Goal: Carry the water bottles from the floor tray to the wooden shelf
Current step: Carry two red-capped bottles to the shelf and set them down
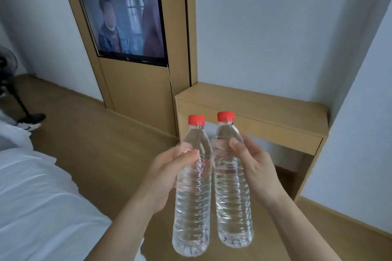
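I hold two clear water bottles with red caps upright in front of me, side by side and almost touching. My left hand [169, 167] grips the left bottle [192, 207] around its upper body. My right hand [256, 165] grips the right bottle [233, 203] the same way. Both bottles hang in the air above the floor. The wooden shelf [254, 104], a low light-wood ledge fixed against the wall, lies just beyond the bottle caps, with its top bare. The floor tray is out of view.
A tall wooden panel [135, 87] with a switched-on TV [125, 23] rises to the left of the shelf. A white bed [36, 197] fills the lower left. A standing fan [8, 74] and a shoe [31, 126] are at the far left. A white wall corner [360, 112] juts out on the right.
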The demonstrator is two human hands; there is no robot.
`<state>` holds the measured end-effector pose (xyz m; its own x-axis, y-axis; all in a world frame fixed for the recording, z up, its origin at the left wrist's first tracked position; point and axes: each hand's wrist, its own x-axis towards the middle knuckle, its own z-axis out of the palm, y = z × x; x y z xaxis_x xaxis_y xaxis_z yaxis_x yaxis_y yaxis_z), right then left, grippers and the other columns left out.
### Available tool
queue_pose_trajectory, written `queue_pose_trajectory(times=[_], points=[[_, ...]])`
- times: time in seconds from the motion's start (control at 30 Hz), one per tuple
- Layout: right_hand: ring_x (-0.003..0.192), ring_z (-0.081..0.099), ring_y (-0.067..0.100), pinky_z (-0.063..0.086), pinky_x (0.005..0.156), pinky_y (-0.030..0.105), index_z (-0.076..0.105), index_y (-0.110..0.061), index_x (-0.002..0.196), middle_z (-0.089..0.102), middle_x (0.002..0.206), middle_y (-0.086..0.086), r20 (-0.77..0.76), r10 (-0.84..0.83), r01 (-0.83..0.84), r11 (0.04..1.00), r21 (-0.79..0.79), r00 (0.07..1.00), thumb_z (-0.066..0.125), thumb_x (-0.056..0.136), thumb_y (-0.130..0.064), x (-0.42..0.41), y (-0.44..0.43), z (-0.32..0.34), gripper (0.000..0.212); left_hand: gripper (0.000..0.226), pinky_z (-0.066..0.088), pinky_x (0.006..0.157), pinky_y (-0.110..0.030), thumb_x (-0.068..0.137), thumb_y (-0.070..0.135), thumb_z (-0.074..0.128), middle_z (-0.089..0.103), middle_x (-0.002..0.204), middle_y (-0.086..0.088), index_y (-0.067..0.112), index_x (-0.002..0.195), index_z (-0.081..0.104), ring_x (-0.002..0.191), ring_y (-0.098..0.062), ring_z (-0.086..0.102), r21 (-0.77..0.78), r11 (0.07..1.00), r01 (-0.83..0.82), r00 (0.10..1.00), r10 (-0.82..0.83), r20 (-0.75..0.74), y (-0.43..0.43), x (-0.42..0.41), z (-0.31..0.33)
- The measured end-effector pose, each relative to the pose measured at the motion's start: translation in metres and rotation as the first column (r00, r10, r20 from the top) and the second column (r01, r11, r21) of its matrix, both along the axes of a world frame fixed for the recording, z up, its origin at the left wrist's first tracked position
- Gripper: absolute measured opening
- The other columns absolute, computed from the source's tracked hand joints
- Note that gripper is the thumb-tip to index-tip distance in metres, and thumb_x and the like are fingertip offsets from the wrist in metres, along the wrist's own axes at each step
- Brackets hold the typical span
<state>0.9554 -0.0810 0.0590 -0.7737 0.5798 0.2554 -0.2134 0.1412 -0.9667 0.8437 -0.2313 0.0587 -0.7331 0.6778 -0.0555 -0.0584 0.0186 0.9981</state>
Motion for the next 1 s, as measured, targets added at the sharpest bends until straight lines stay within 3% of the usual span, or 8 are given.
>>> queue_pose_trajectory(times=[0.07, 0.17, 0.23, 0.37, 0.57, 0.67, 0.83, 1.0], points=[[0.085, 0.071, 0.021, 0.053, 0.075, 0.025, 0.069, -0.019, 0.102, 0.076, 0.092, 0.003, -0.022, 0.05, -0.05, 0.999, 0.0, 0.998, 0.055, 0.086, -0.035, -0.035, 0.035, 0.003, 0.026, 0.054, 0.042, 0.092, -0.041, 0.053, 0.053, 0.072, 0.074, 0.1, 0.004, 0.027, 0.101, 0.072, 0.106, -0.024, 0.065, 0.0, 0.999, -0.04, 0.999, 0.04, -0.014, 0.029, -0.03, 0.005], [0.089, 0.071, 0.024, 0.053, 0.08, 0.034, 0.068, -0.02, 0.104, 0.075, 0.095, 0.007, -0.009, 0.103, -0.103, 0.994, -0.023, 0.995, 0.063, 0.082, -0.039, -0.084, 0.086, 0.012, 0.03, 0.061, 0.05, 0.086, -0.043, 0.054, 0.046, 0.075, 0.073, 0.108, -0.007, 0.023, 0.11, 0.068, 0.104, -0.031, 0.066, 0.033, 0.997, -0.063, 0.998, 0.063, -0.015, 0.072, -0.07, 0.017], [0.091, 0.071, 0.019, 0.054, 0.082, 0.032, 0.068, -0.023, 0.108, 0.076, 0.097, 0.003, 0.001, 0.137, -0.137, 0.99, 0.013, 0.991, 0.064, 0.08, -0.041, -0.115, 0.115, 0.017, 0.033, 0.061, 0.049, 0.088, -0.05, 0.053, 0.043, 0.076, 0.073, 0.108, -0.012, 0.026, 0.111, 0.068, 0.103, -0.033, 0.067, 0.058, 0.996, -0.075, 0.997, 0.076, -0.018, 0.096, -0.096, 0.022], [0.089, 0.072, 0.011, 0.056, 0.077, 0.027, 0.064, -0.022, 0.115, 0.076, 0.097, -0.004, 0.011, 0.146, -0.146, 0.989, 0.035, 0.989, 0.066, 0.069, -0.041, -0.172, 0.162, 0.016, 0.049, 0.058, 0.043, 0.082, -0.044, 0.051, 0.041, 0.076, 0.073, 0.102, -0.001, 0.025, 0.107, 0.07, 0.094, -0.03, 0.063, 0.069, 0.993, -0.094, 0.995, 0.095, -0.017, 0.14, -0.152, 0.017], [0.09, 0.071, 0.013, 0.055, 0.078, 0.027, 0.069, -0.031, 0.101, 0.076, 0.096, -0.004, 0.023, 0.014, -0.016, 0.997, 0.075, 1.0, 0.066, 0.073, -0.041, -0.267, 0.224, 0.001, 0.03, 0.049, 0.042, 0.074, -0.04, 0.052, 0.038, 0.077, 0.074, 0.092, 0.002, 0.027, 0.1, 0.073, 0.083, -0.021, 0.066, 0.076, 0.997, 0.001, 1.0, 0.0, -0.009, 0.213, -0.261, 0.004], [0.094, 0.071, 0.016, 0.054, 0.085, 0.035, 0.07, -0.026, 0.104, 0.076, 0.099, -0.001, 0.016, -0.095, 0.094, 0.994, 0.064, 0.995, 0.069, 0.071, -0.042, -0.316, 0.252, 0.001, 0.037, 0.051, 0.045, 0.077, -0.04, 0.053, 0.036, 0.078, 0.073, 0.091, -0.005, 0.019, 0.1, 0.072, 0.085, -0.023, 0.067, 0.064, 0.995, 0.074, 0.996, -0.071, -0.047, 0.25, -0.324, 0.003], [0.094, 0.068, 0.004, 0.052, 0.08, 0.024, 0.066, -0.035, 0.109, 0.075, 0.097, -0.013, 0.041, -0.233, 0.229, 0.97, 0.081, 0.972, 0.072, 0.066, -0.044, -0.382, 0.292, 0.009, 0.044, 0.054, 0.052, 0.087, -0.048, 0.054, 0.035, 0.082, 0.074, 0.097, -0.009, 0.014, 0.102, 0.068, 0.093, -0.028, 0.07, 0.0, 0.976, 0.218, 0.964, -0.215, -0.155, 0.31, -0.417, 0.01], [0.107, 0.065, 0.008, 0.051, 0.094, 0.035, 0.052, -0.034, 0.13, 0.072, 0.111, -0.01, 0.105, -0.334, 0.328, 0.942, 0.072, 0.936, 0.077, 0.064, -0.033, -0.409, 0.346, -0.003, 0.07, 0.035, 0.053, 0.066, -0.019, 0.06, 0.026, 0.084, 0.076, 0.086, 0.002, 0.02, 0.089, 0.065, 0.082, -0.013, 0.072, -0.047, 0.952, 0.304, 0.923, -0.306, -0.235, 0.38, -0.46, 0.005]])
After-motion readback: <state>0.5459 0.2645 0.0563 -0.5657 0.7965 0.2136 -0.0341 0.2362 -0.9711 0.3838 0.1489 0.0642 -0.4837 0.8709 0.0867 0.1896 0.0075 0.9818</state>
